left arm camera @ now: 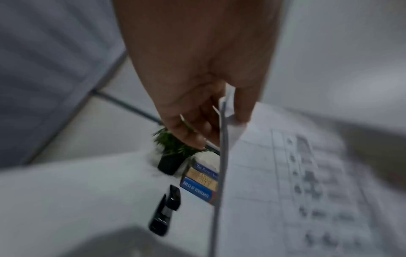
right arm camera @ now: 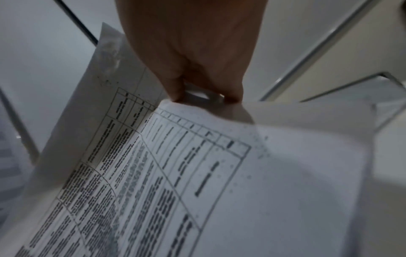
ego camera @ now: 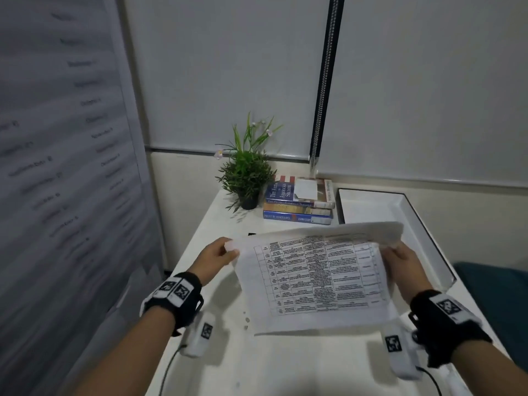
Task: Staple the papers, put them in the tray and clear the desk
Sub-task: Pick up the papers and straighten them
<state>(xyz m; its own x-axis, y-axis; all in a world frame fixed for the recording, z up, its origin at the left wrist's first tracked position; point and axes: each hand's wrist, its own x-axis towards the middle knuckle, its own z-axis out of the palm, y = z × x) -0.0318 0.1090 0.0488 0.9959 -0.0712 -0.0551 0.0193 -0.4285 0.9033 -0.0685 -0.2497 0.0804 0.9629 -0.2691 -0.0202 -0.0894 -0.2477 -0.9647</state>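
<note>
Both hands hold up a stack of printed papers (ego camera: 314, 278) with tables above the white desk (ego camera: 217, 361). My left hand (ego camera: 220, 258) pinches the papers' upper left corner (left arm camera: 226, 111). At the upper right edge my right hand (ego camera: 400, 261) grips the papers (right arm camera: 197, 173), where the top sheets bend over. A black stapler (left arm camera: 164, 212) lies on the desk beyond the papers; the head view shows only a sliver of that stapler (ego camera: 251, 233). The white tray (ego camera: 368, 205) with a dark rim sits at the right back of the desk.
A potted green plant (ego camera: 245, 178) stands at the desk's back, next to a stack of three books (ego camera: 297, 204) with a white note on top. A whiteboard with writing (ego camera: 57, 167) runs along the left. Window blinds hang behind.
</note>
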